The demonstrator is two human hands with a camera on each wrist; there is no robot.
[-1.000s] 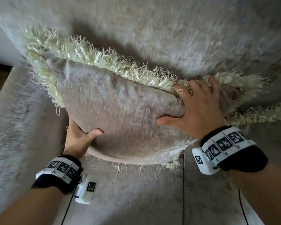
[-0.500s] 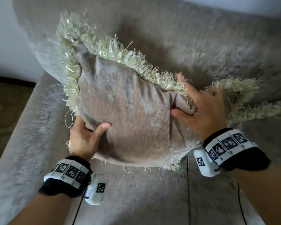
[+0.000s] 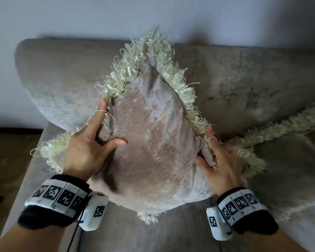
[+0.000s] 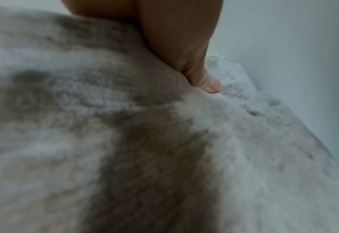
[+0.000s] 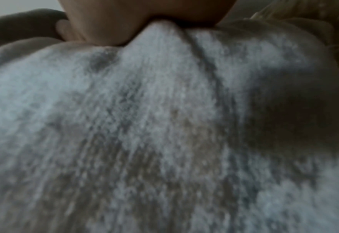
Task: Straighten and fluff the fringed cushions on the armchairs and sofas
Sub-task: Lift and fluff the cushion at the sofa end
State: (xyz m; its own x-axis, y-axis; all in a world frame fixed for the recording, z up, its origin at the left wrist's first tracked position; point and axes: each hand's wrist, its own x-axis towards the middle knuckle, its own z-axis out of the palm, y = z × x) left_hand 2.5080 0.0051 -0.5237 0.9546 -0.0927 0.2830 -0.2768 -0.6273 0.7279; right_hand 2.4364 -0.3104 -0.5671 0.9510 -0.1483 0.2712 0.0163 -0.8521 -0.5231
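Note:
A beige velvet cushion [image 3: 153, 146] with a cream fringe [image 3: 173, 70] stands on one corner over the sofa seat, its top corner pointing up at the backrest. My left hand [image 3: 96, 140] grips its left edge, thumb on the front and index finger stretched up along the fringe. My right hand [image 3: 216, 160] grips the right edge, thumb on the front and fingers behind. In the left wrist view my thumb [image 4: 204, 82] presses into the cushion fabric [image 4: 124, 141]. The right wrist view shows blurred cushion fabric [image 5: 164, 126] under my palm [image 5: 114, 23].
The grey sofa's backrest [image 3: 62, 79] rises behind the cushion and its seat [image 3: 171, 233] lies below. A second fringed cushion [image 3: 289, 170] lies on the seat at the right. A pale wall [image 3: 153, 13] is behind, and brown floor [image 3: 7, 160] lies to the left.
The cushion has turned from lying slanted to standing on one corner. My left hand moved from its lower corner up to the left edge. My right hand slid from the top edge down the right side.

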